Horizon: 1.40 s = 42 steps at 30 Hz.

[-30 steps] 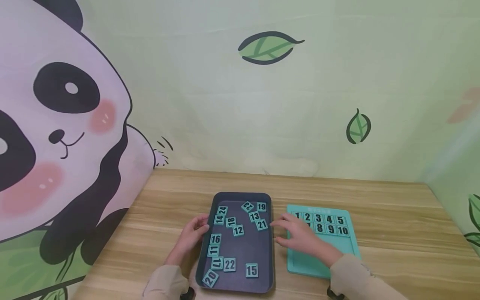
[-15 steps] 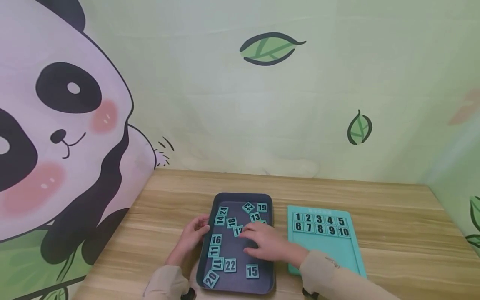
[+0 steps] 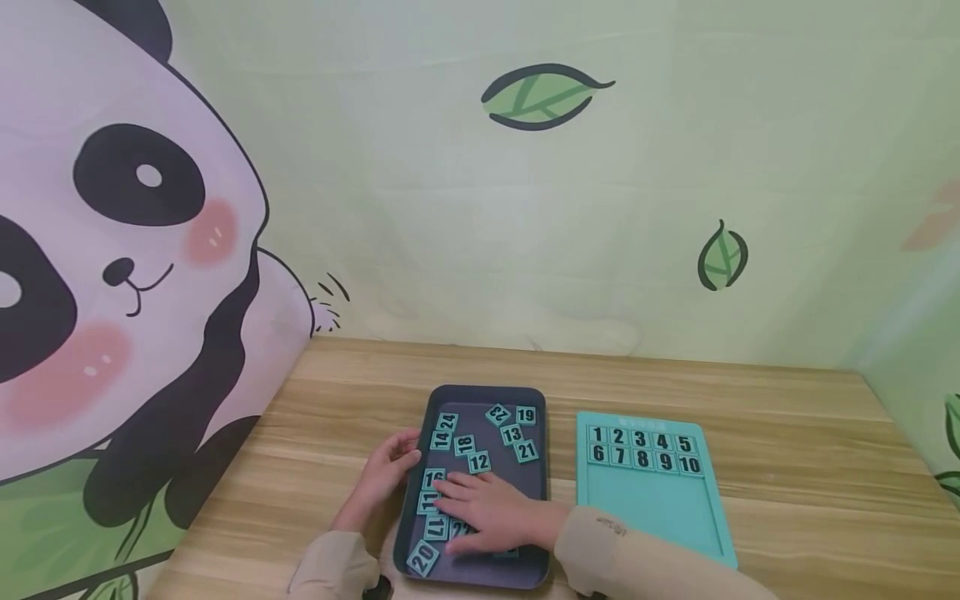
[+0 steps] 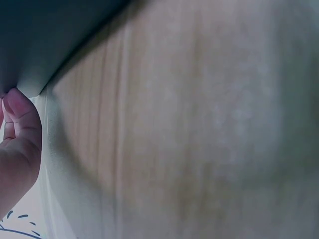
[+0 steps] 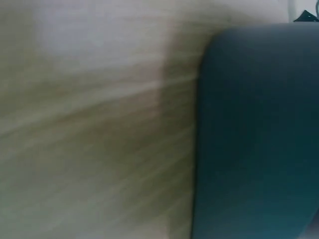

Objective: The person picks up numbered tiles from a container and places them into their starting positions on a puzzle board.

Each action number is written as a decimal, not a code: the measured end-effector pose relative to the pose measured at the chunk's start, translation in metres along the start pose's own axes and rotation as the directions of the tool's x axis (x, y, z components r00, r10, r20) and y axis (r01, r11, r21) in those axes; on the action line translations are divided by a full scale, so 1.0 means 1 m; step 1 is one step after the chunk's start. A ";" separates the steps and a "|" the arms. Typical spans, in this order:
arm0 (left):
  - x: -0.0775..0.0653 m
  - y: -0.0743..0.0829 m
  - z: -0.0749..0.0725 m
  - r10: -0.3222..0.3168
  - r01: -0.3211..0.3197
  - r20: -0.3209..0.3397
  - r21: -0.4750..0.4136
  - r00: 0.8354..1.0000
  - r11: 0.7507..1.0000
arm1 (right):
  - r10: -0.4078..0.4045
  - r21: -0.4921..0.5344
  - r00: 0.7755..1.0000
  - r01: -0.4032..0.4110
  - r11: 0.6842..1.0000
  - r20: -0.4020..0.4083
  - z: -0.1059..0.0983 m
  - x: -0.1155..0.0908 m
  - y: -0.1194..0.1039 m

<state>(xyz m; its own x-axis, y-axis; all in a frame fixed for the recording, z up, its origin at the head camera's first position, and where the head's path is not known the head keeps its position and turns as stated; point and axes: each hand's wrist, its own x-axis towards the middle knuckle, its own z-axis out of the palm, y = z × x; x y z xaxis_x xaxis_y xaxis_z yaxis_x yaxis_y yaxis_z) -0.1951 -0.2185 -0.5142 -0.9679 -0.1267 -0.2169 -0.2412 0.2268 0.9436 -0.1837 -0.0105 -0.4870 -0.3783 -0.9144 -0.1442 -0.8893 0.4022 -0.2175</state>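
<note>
Tray sits on wood-grain table, leaf-printed wall behind.

Head view: even, soft lighting; pale glare streaks the right wall. Wrist views: dim; tabletop blurred, tray darkly shaded.

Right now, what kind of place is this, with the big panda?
It is probably a children's play or learning corner. A big cartoon panda fills the left side, number tiles lie in a dark tray, and a teal board on the wooden table shows 1 to 10.
</note>
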 end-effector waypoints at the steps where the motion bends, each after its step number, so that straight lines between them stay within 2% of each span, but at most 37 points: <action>1: 0.000 0.000 0.000 0.002 -0.002 0.000 0.000 1.000 1.000 | -0.001 -0.005 1.000 0.002 1.000 0.015 0.001 0.002 -0.001; 7: 0.000 -0.001 0.001 0.015 -0.015 -0.007 -0.005 1.000 1.000 | -0.012 -0.029 0.998 0.014 0.999 0.062 0.008 0.009 -0.004; 14: 0.001 0.000 0.000 -0.007 0.007 0.001 -0.005 1.000 1.000 | -0.001 -0.057 0.999 0.003 0.998 0.042 0.008 0.007 -0.003; 21: 0.001 0.001 0.002 -0.004 0.004 -0.010 -0.011 1.000 1.000 | 0.011 -0.088 0.999 -0.015 0.996 -0.047 0.007 -0.005 0.002; 28: 0.003 0.000 0.002 0.006 -0.006 -0.018 -0.006 1.000 1.000 | 0.033 -0.128 0.989 -0.051 0.990 -0.141 0.005 -0.019 0.009; 35: 0.005 -0.002 0.001 0.021 -0.021 -0.018 -0.001 1.000 1.000 | 0.047 -0.082 0.970 -0.068 0.994 -0.238 0.004 -0.021 0.016; 42: 0.004 -0.002 0.002 0.019 -0.019 -0.015 -0.009 1.000 1.000 | 0.060 -0.083 0.974 -0.080 0.993 -0.216 0.002 -0.014 0.022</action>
<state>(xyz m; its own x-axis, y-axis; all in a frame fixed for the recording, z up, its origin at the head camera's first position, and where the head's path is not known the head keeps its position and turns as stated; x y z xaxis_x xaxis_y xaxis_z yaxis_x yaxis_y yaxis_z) -0.1991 -0.2177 -0.5173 -0.9712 -0.1371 -0.1949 -0.2217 0.2205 0.9499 -0.1971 0.0116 -0.4920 -0.4778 -0.8767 0.0553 -0.8746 0.4688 -0.1239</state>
